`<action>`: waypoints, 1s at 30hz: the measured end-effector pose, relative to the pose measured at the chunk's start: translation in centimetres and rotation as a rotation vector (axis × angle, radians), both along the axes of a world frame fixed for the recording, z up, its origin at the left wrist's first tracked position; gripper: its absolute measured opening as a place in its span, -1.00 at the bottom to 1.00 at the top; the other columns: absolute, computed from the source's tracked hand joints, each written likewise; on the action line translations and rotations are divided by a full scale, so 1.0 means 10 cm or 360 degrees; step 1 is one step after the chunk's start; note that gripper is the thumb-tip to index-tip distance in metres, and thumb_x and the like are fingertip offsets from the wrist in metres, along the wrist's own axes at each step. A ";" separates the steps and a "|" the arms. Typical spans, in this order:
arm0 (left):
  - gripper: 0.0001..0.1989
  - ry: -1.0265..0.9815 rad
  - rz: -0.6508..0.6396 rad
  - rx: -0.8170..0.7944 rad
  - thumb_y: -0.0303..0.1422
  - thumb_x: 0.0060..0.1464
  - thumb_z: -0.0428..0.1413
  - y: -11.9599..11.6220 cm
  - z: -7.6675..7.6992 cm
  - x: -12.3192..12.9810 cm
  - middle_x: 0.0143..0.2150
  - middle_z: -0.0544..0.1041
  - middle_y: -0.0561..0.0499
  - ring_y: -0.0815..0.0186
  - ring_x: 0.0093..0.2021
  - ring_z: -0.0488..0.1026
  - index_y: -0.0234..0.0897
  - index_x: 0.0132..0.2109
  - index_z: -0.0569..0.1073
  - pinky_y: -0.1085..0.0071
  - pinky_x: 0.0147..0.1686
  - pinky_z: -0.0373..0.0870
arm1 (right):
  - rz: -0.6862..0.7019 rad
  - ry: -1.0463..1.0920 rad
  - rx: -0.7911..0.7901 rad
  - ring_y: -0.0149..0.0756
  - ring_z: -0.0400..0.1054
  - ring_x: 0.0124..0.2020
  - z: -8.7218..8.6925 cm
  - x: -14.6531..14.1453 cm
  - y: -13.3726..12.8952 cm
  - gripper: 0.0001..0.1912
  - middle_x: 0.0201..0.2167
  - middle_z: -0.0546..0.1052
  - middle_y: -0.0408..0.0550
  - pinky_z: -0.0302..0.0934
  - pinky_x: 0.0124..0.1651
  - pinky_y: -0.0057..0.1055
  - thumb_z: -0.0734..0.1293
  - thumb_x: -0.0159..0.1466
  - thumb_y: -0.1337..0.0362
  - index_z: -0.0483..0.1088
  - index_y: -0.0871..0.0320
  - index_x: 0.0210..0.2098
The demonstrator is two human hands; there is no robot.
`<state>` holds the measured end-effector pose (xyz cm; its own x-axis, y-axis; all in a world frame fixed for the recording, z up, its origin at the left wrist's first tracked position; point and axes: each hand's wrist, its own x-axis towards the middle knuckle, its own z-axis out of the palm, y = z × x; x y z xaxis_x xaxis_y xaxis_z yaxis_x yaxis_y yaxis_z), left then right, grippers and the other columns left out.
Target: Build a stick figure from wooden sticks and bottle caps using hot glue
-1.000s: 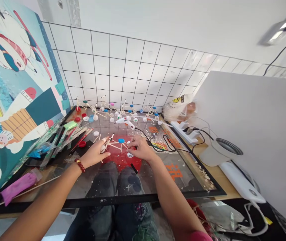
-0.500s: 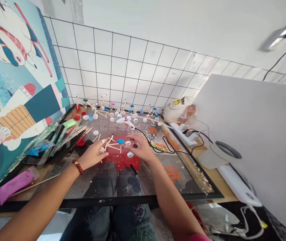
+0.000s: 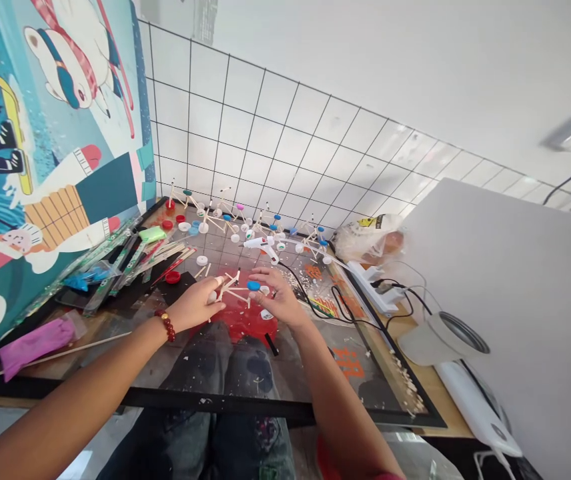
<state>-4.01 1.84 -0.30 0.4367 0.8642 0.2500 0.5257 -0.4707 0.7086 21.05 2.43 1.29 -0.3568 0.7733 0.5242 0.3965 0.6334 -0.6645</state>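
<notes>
A small model of wooden sticks (image 3: 237, 293) and bottle caps is between my hands, above a red patch on the table. My left hand (image 3: 195, 307), wearing a beaded bracelet, grips its left end, near a white cap (image 3: 212, 296). My right hand (image 3: 281, 300) has its thumb and fingers curved around the right end, beside the blue cap (image 3: 253, 285). A white cap (image 3: 264, 291) shows partly between those fingers; their exact contact is hard to see. Another white cap (image 3: 266, 314) lies under the right hand.
Several similar stick models (image 3: 213, 217) stand along the wire grid. A white glue gun (image 3: 264, 248) lies behind my hands, its cord running right to a power strip (image 3: 376, 290). Sticks and packets (image 3: 133, 267) pile at left, a pink packet (image 3: 38, 343) nearer. A lamp (image 3: 440, 338) stands right.
The camera view has turned, moving the scene slightly rightward. My right hand has closed in on the blue cap end of the model. The left hand keeps its grip.
</notes>
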 end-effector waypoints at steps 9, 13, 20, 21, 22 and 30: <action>-0.45 -0.0007 0.0039 -0.0013 -0.36 0.07 0.17 0.00 -0.02 0.00 0.22 0.51 -0.21 0.01 0.22 0.46 -0.28 0.24 0.42 0.12 0.24 0.35 | 0.0024 -0.0076 -0.0080 -0.14 0.35 0.22 0.01 0.02 0.04 -0.80 0.12 0.49 0.06 0.17 0.31 -0.08 0.42 0.30 0.13 0.57 0.04 -0.13; -0.45 0.0010 0.0029 -0.0023 -0.32 0.09 0.16 0.03 -0.03 0.01 0.25 0.49 -0.21 0.00 0.25 0.44 -0.27 0.24 0.41 0.12 0.25 0.35 | 0.0064 -0.0060 -0.0077 -0.15 0.37 0.20 0.01 0.01 0.04 -0.79 0.11 0.50 0.06 0.18 0.30 -0.09 0.41 0.31 0.13 0.57 0.04 -0.11; -0.24 0.0141 0.0257 0.0161 -0.31 -0.02 0.25 -0.26 0.17 -0.11 0.35 0.33 -0.29 -0.12 0.38 0.23 -0.34 0.33 0.29 0.01 0.35 0.22 | -0.0092 -0.0070 -0.0058 -0.08 0.34 0.23 0.01 0.12 -0.06 -0.43 0.16 0.47 0.10 0.15 0.33 -0.05 0.53 0.18 0.11 0.44 0.02 0.16; -0.31 0.0145 0.0372 0.0247 -0.31 0.01 0.22 -0.39 0.22 -0.12 0.28 0.39 -0.28 -0.13 0.33 0.28 -0.33 0.30 0.33 0.00 0.32 0.25 | -0.0139 -0.0095 -0.0040 -0.08 0.34 0.22 0.00 0.14 -0.08 -0.42 0.16 0.47 0.10 0.16 0.33 -0.05 0.52 0.19 0.11 0.43 0.02 0.18; -0.41 0.0133 0.0486 0.0326 -0.29 0.08 0.17 -0.54 0.27 -0.11 0.19 0.44 -0.26 -0.11 0.25 0.35 -0.30 0.26 0.38 -0.01 0.27 0.30 | -0.0179 -0.0125 -0.0010 -0.08 0.35 0.21 -0.01 0.15 -0.10 -0.42 0.15 0.47 0.10 0.17 0.32 -0.04 0.51 0.20 0.12 0.42 0.01 0.20; -0.54 -0.0361 0.0349 -0.0217 -0.31 0.18 0.02 -1.00 0.24 0.65 -0.33 0.46 0.01 0.27 -0.40 0.42 -0.32 0.20 0.40 0.33 -0.33 0.40 | -0.0353 -0.0389 0.0238 0.05 0.20 0.30 -0.10 0.06 -0.17 -0.27 0.27 0.35 0.17 0.08 0.33 0.09 0.33 0.15 0.41 0.28 0.09 0.32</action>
<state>2.47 -8.13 2.12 0.1835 0.9635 0.1950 0.4256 -0.2567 0.8677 21.67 0.78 0.34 -0.3175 0.7670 0.5576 0.6709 0.5973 -0.4395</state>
